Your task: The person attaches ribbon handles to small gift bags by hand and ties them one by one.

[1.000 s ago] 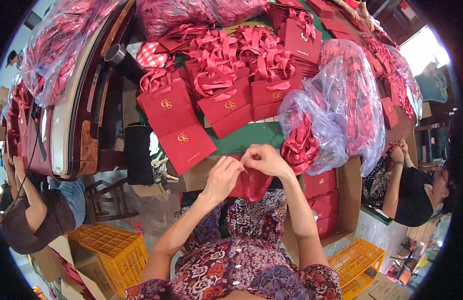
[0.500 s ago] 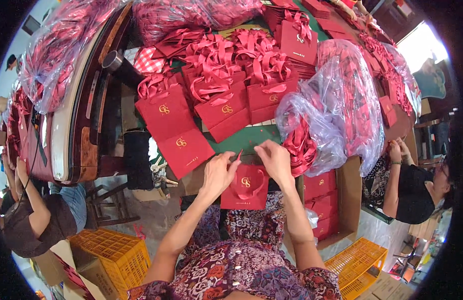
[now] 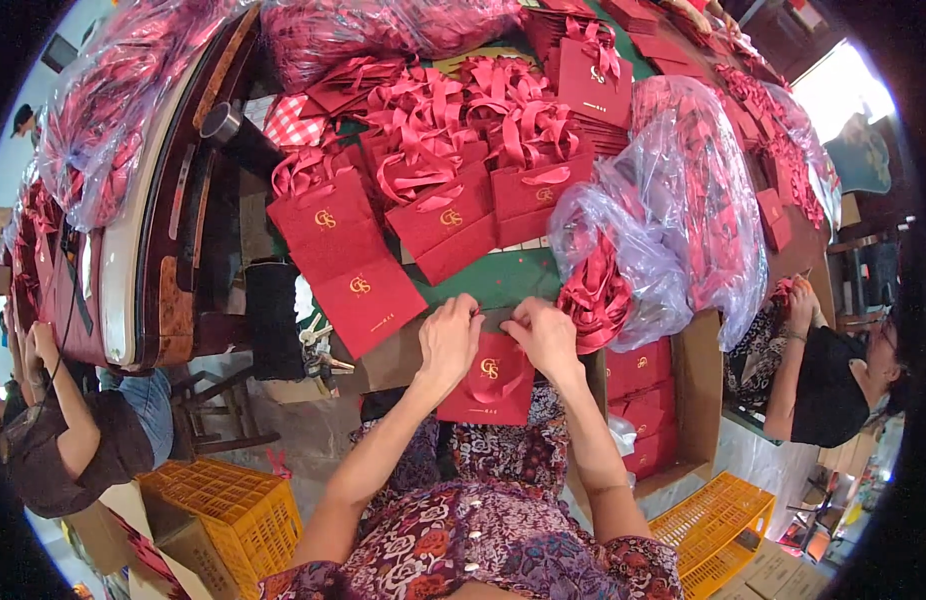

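Note:
A small red paper gift bag (image 3: 491, 400) with a gold emblem hangs in front of me at the table's near edge, a red ribbon looped across its face. At the bag's upper left corner my left hand (image 3: 450, 340) is closed, and a bit of red ribbon shows at its fingertips. My right hand (image 3: 545, 335) pinches beside the bag's upper right corner; its fingers hide what is between them. Just right of that hand lies a bundle of red ribbons (image 3: 595, 305), partly in a clear plastic bag (image 3: 655, 285).
Red gift bags with ribbon handles (image 3: 445, 222) stand across the green tabletop (image 3: 483, 285). One unfolded bag (image 3: 368, 300) overhangs its edge near my left hand. An open carton (image 3: 695, 410) holds more bags at my right. Yellow crates (image 3: 228, 510) stand lower left. People sit on both sides.
Both hands have moved down toward the bag's top edge. The ribbon end that stood up from my left fingers is now mostly hidden. The bag has shifted slightly.

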The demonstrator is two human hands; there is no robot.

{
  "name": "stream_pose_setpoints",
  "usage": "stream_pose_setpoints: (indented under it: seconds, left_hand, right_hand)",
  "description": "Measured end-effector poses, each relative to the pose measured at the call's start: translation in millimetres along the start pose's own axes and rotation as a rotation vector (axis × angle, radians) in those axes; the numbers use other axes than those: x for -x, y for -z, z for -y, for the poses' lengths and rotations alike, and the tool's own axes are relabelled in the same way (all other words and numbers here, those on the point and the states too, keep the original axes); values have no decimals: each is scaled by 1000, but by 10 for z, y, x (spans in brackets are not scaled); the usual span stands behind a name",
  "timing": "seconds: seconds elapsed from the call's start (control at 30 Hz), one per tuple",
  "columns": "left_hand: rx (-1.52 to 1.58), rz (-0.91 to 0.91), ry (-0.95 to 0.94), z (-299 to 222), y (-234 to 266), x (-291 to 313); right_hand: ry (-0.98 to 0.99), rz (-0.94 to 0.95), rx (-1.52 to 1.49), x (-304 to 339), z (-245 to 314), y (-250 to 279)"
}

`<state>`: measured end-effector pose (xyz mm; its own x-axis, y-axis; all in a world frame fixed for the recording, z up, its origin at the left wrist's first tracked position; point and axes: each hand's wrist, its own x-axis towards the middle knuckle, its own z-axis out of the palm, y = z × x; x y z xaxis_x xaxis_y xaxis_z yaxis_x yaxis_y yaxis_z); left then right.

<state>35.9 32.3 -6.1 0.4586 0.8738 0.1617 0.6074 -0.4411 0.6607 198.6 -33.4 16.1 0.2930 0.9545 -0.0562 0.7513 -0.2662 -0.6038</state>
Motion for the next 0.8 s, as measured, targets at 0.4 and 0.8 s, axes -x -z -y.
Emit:
stream_pose_setpoints:
  seconds: [0.4, 0.8]
  left_hand:
    - [16, 110, -247, -2, 25, 242]
    - [117, 1, 29, 10, 35, 17]
  right_hand:
    - [6, -78, -109, 1, -32, -99]
    - [-3, -206, -406, -8, -50, -288]
